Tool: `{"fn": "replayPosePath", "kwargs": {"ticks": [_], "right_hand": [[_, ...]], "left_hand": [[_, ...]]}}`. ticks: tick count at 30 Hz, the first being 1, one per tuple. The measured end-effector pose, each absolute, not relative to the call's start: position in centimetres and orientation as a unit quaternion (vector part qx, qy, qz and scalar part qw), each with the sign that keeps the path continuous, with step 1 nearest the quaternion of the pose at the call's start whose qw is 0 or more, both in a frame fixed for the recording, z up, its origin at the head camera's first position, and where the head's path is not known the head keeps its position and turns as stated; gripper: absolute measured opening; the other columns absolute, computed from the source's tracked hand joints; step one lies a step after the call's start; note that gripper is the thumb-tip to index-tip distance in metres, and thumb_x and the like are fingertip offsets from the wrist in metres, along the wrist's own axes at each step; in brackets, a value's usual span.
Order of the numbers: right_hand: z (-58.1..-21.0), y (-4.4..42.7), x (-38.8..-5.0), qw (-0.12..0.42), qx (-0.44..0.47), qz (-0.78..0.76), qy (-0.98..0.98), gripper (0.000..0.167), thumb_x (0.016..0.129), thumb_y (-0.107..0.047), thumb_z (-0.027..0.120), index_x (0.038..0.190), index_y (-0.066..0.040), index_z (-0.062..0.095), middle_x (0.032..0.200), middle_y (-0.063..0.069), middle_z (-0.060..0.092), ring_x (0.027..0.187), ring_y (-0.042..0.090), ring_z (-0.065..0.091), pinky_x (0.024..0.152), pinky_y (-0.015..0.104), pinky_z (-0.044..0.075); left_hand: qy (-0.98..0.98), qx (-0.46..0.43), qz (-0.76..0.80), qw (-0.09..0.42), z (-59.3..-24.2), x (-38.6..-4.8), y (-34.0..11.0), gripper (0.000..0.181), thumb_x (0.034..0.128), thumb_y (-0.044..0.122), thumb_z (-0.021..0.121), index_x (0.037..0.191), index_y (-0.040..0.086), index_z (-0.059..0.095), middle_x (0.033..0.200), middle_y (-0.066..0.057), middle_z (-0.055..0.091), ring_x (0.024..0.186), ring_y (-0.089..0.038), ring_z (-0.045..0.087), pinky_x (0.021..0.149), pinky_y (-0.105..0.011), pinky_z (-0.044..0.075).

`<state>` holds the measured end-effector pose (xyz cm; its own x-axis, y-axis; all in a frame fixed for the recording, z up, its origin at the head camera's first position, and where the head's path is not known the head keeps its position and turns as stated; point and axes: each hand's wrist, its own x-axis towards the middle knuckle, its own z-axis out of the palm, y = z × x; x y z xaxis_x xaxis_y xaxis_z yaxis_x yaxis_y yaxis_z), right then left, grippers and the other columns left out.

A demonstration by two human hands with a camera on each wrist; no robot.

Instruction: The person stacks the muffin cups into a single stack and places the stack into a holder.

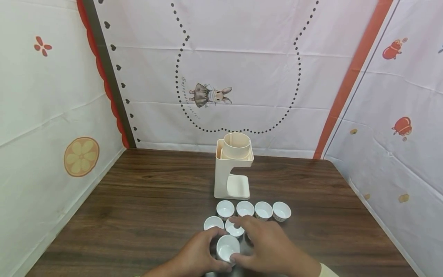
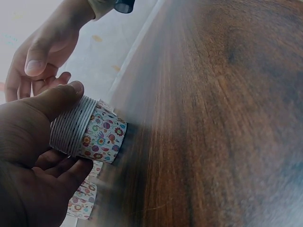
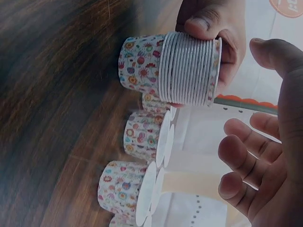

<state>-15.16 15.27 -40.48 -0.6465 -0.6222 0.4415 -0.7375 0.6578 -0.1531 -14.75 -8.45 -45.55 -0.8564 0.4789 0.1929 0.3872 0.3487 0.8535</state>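
Note:
A nested stack of small paper baking cups (image 1: 227, 247) stands near the table's front edge, mouths up. Their sides carry a flower print, clear on the lowest cup (image 2: 105, 137), and their white rims lie close together. My left hand (image 1: 198, 252) grips the stack, thumb on one side and fingers on the other. Beside it is my right hand (image 1: 268, 246), its fingers spread and bent a little. In the right wrist view those fingers (image 3: 244, 163) are apart from the stack. Single cups (image 3: 142, 135) stand just beyond, one partly behind the right hand.
Several single baking cups (image 1: 263, 210) form a back row, with a shorter row (image 1: 213, 223) before it. Behind them stands a cream plastic stand (image 1: 221, 179) with a round tube on top and a flat foot. Printed cloth (image 1: 242, 69) walls the brown wooden table (image 1: 155, 192).

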Motion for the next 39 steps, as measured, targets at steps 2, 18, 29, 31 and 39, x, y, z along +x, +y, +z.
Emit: {"fn": "replayPosePath", "kwargs": {"ticks": [2,18,29,31,39], "right_hand": [[-40.6,15.6,-15.2,0.179,0.368,0.155,-0.899,0.076,0.074,-0.058,0.084,0.138,-0.026,0.059,0.124,-0.018,0.064,0.093,0.002,0.063,0.072,0.036,0.052],[-42.5,18.5,-17.0,0.187,0.304,0.139,-0.924,0.069,0.076,-0.058,0.082,0.132,-0.022,0.065,0.119,-0.012,0.068,0.093,0.008,0.067,0.072,0.034,0.055],[-43.4,19.6,-17.6,0.167,0.271,0.122,-0.940,0.071,0.074,-0.054,0.085,0.132,-0.019,0.065,0.124,-0.009,0.068,0.101,0.012,0.068,0.074,0.036,0.056],[-43.5,19.7,-17.7,0.162,0.268,0.120,-0.942,0.071,0.075,-0.055,0.084,0.132,-0.019,0.065,0.124,-0.009,0.068,0.100,0.013,0.068,0.073,0.036,0.055],[-43.9,19.9,-17.9,0.136,0.256,0.109,-0.951,0.072,0.074,-0.055,0.085,0.134,-0.020,0.064,0.126,-0.008,0.067,0.102,0.013,0.068,0.074,0.036,0.055]], "left_hand": [[0.821,0.263,0.505,0.046,-45.5,-14.8,-8.4,0.059,0.0658,0.026,0.097,0.116,0.020,0.066,0.094,0.018,0.066,0.084,-0.002,0.061,0.079,-0.025,0.050],[0.831,0.249,0.495,0.040,-45.4,-14.7,-8.3,0.062,0.0631,0.025,0.099,0.116,0.018,0.067,0.095,0.018,0.065,0.087,-0.002,0.060,0.082,-0.026,0.049],[0.832,0.246,0.496,0.043,-45.4,-14.7,-8.4,0.062,0.0635,0.026,0.098,0.116,0.017,0.067,0.096,0.018,0.065,0.088,-0.003,0.060,0.084,-0.027,0.049],[0.833,0.244,0.495,0.044,-45.4,-14.7,-8.4,0.062,0.0636,0.027,0.098,0.117,0.017,0.067,0.096,0.018,0.065,0.088,-0.003,0.060,0.084,-0.027,0.049],[0.842,0.249,0.477,0.028,-45.6,-14.8,-8.4,0.064,0.0629,0.029,0.098,0.118,0.017,0.067,0.097,0.019,0.065,0.088,-0.002,0.060,0.083,-0.027,0.049]]}}
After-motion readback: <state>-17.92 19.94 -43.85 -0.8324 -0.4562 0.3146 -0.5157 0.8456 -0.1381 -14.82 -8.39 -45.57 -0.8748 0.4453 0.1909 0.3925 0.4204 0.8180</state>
